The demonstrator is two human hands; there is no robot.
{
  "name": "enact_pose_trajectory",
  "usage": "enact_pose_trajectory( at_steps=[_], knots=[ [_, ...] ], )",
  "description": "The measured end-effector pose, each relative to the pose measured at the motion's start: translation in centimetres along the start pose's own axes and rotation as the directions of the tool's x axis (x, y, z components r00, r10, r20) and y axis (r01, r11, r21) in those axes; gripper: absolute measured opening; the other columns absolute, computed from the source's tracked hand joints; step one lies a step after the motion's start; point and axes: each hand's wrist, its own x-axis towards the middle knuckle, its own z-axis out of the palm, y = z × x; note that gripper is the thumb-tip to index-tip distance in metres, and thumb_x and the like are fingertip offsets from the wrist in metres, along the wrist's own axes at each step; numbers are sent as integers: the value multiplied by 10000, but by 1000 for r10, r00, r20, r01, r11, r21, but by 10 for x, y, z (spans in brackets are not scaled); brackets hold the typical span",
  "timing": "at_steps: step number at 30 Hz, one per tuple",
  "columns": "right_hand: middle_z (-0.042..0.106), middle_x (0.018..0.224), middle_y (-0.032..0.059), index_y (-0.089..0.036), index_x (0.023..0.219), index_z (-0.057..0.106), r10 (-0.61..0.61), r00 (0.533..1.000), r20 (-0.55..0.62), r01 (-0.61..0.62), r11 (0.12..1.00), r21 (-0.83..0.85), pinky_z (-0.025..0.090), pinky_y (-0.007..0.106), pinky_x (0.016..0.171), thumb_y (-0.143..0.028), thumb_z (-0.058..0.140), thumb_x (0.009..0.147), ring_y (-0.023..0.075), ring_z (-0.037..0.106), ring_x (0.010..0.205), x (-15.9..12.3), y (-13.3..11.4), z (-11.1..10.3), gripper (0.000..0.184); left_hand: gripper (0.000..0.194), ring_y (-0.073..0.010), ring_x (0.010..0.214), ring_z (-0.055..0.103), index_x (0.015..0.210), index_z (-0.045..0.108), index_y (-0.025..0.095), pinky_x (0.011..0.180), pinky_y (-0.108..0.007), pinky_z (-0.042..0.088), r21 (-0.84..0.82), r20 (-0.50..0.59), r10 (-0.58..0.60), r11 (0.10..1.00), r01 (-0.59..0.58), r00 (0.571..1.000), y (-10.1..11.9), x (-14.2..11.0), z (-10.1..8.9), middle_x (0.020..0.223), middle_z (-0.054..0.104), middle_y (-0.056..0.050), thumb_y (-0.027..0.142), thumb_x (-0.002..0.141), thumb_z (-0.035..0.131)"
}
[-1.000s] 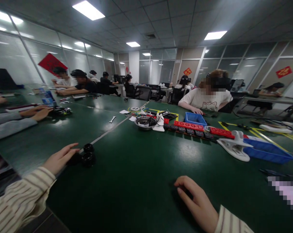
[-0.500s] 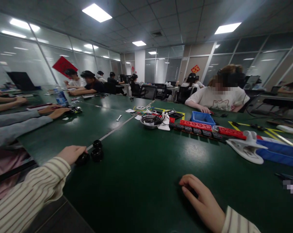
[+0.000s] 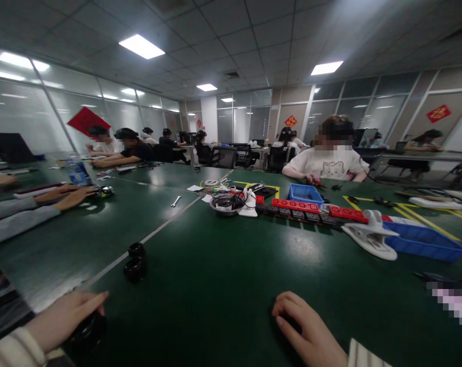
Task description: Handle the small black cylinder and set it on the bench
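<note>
At the lower left, my left hand (image 3: 72,311) is closed over a glossy black round piece (image 3: 87,334) on the green tabletop, its fingers covering the top. Farther out stand two similar black round pieces (image 3: 135,269), close together beside the pale table seam; their exact kind is unclear. My right hand (image 3: 311,326) rests on the table at the lower right, loosely curved, thumb apart from the fingers, with nothing visible in it.
Ahead sit a metal bowl (image 3: 227,204) of cables, a row of red-and-black power strips (image 3: 296,206), a white clamp (image 3: 370,237) and blue bins (image 3: 426,239). A wrench (image 3: 176,201) lies left of the bowl. Co-workers' sleeved arms (image 3: 28,209) reach in at left; another person sits opposite.
My left hand has drawn one black piece toward me, away from the other two. My right hand stays on the table. The view has tilted up and turned slightly right.
</note>
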Motion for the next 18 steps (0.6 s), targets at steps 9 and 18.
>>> enact_pose_trajectory(
  at_steps=[9, 18],
  knots=[
    [570, 861, 47, -199, 833, 548, -100, 991, -87, 99, 995, -21, 474, 297, 746, -250, 396, 868, 174, 563, 825, -7, 1, 6, 165, 586, -181, 664, 619, 620, 661, 204, 679, -289, 449, -224, 347, 353, 931, -288, 869, 175, -12, -3, 653, 657, -26, 369, 886, 166],
    [465, 1177, 148, -166, 1166, 445, -277, 901, -333, 199, 948, -249, 431, 419, 883, -373, 519, 784, 282, 477, 1075, -22, 16, 8, 441, 151, -253, 907, 579, 807, 652, 175, 774, -373, 443, -282, 312, 648, 762, -584, 695, 353, 30, 44, 909, 642, -77, 206, 814, 505]
  ],
)
